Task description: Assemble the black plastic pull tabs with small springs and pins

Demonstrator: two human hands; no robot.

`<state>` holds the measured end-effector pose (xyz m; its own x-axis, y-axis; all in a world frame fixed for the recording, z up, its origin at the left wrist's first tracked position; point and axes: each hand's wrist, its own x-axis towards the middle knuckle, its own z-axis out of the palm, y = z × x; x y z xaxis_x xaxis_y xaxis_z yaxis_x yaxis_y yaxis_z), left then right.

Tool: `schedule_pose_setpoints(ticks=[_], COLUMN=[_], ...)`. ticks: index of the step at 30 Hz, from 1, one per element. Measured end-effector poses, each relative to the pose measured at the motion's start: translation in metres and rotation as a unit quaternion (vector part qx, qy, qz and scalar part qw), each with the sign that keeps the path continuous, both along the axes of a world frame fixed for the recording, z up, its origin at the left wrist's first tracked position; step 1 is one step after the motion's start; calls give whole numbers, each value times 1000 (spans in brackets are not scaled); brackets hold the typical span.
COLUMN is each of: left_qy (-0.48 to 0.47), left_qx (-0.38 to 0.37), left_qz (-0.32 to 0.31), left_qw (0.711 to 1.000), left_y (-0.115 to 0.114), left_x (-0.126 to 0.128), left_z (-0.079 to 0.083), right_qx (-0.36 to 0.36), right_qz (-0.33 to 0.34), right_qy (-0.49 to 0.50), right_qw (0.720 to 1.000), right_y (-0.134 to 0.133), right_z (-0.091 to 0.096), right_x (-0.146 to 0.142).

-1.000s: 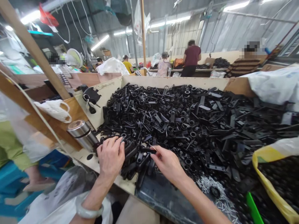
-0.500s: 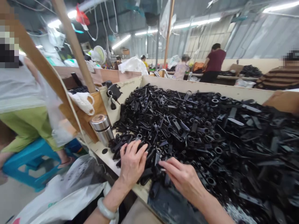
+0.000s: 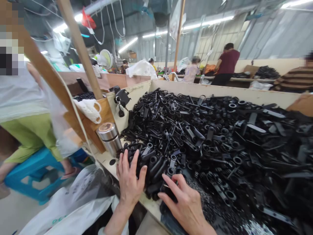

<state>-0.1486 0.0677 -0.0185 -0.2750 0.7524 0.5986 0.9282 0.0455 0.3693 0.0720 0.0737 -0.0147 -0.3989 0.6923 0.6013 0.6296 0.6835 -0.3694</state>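
A large heap of black moulded plastic parts (image 3: 195, 137), many with round eyelets and ribbed ends, fills a wooden bin with a pale rim (image 3: 220, 89). My left hand (image 3: 129, 181) lies with spread fingers against a clump of these parts near the bin's front edge. My right hand (image 3: 183, 204) curves over the parts just to its right, with its fingertips on a black piece (image 3: 168, 191). Whether that hand grips the piece is hidden by the fingers.
A steel flask (image 3: 109, 138) stands in the bin's left corner, near a white mesh bag (image 3: 89, 110) and a wooden post (image 3: 80, 49). A co-worker (image 3: 29, 137) sits on a blue stool (image 3: 31, 173) at left. A white plastic bag (image 3: 73, 199) lies below.
The view has drifted slightly right. My left hand has spread its fingers and moved down the clump, and my right hand has moved lower over the parts.
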Motion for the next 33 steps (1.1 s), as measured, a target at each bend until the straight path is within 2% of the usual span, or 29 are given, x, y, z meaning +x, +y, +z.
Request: schedule_pose_setpoints(ticks=[7, 15, 18, 21, 24, 28, 30, 33], left_qy=[-16, -17, -12, -12, -22, -67, -78, -71], left_qx=[-7, -1, 2, 0, -13, 6, 18, 28], left_qz=[-50, -70, -71, -68, -72, -87, -88, -76], left_qw=[999, 997, 997, 998, 997, 994, 993, 994], left_y=[20, 34, 31, 25, 22, 21, 20, 18], left_x=[-15, -33, -33, -32, -30, -29, -30, -32], left_z=[-5, -1, 1, 3, 1, -5, -8, -10], right_qx=[24, -30, -61, -97, -155, -208, -189, -124], right_qz=[-25, -12, 8, 24, -2, -59, -58, -49], right_qy=[-31, -24, 7, 49, 58, -25, -65, -75], right_qw=[999, 999, 998, 994, 986, 976, 978, 988], right_y=[5, 13, 12, 3, -13, -34, -39, -37], right_z=[-4, 1, 12, 23, 26, 8, -6, -25], right_x=[-26, -45, -37, -12, 16, 32, 29, 20])
